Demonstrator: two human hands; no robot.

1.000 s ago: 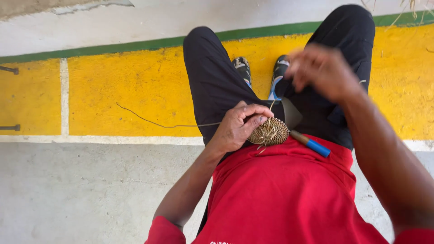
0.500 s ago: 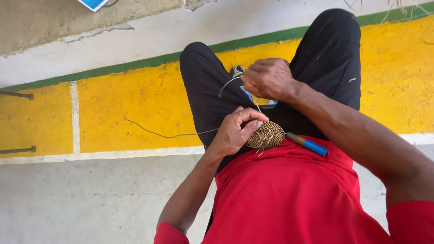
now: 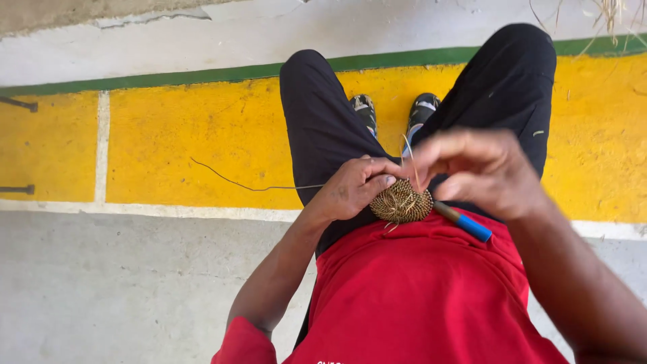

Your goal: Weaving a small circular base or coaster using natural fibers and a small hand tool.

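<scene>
Your left hand (image 3: 354,192) clamps the small coiled woven disc (image 3: 402,201) on your lap; your right hand (image 3: 482,172) pinches a thin fibre strand (image 3: 409,155) just above it. Pull unevenly and that strand could snap, or the blue-handled awl (image 3: 465,223) beside the grip could slide off.

We saw a grey concrete floor (image 3: 121,290) meeting a yellow painted band (image 3: 189,148) edged by a green stripe (image 3: 168,76). On the yellow our two dark shoes (image 3: 394,111) rested, near loose straw (image 3: 610,13).
</scene>
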